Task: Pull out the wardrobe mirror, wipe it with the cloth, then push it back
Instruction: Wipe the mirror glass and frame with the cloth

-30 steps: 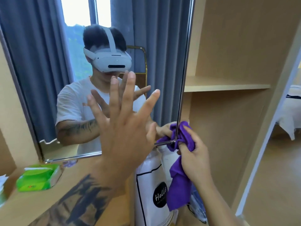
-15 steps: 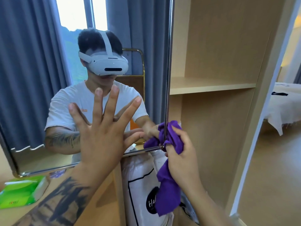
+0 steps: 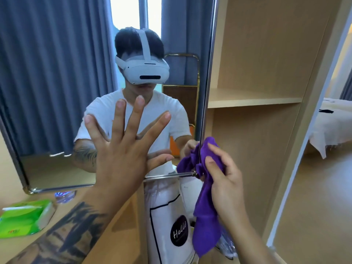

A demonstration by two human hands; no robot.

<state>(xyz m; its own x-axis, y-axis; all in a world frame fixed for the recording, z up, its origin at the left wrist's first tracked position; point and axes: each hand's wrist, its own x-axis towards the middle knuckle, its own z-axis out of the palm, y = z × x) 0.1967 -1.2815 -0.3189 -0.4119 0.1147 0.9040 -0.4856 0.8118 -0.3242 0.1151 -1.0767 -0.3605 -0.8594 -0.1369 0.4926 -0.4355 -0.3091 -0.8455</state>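
The wardrobe mirror stands pulled out to the left of the wardrobe, its metal frame edge running down the middle of the view. My left hand lies flat against the glass with fingers spread. My right hand grips the purple cloth at the mirror's lower right corner, the cloth wrapped around the frame edge and hanging down below it. The glass reflects a person in a white shirt with a headset.
The open wooden wardrobe with a shelf fills the right. A white bag marked "Hello" stands under the mirror. A green tissue pack and a water bottle lie on the wooden counter at left. A bed shows far right.
The mirror's right edge has shifted across the view as my head moved. My left hand stays flat on the glass and my right hand keeps the cloth at the lower corner.
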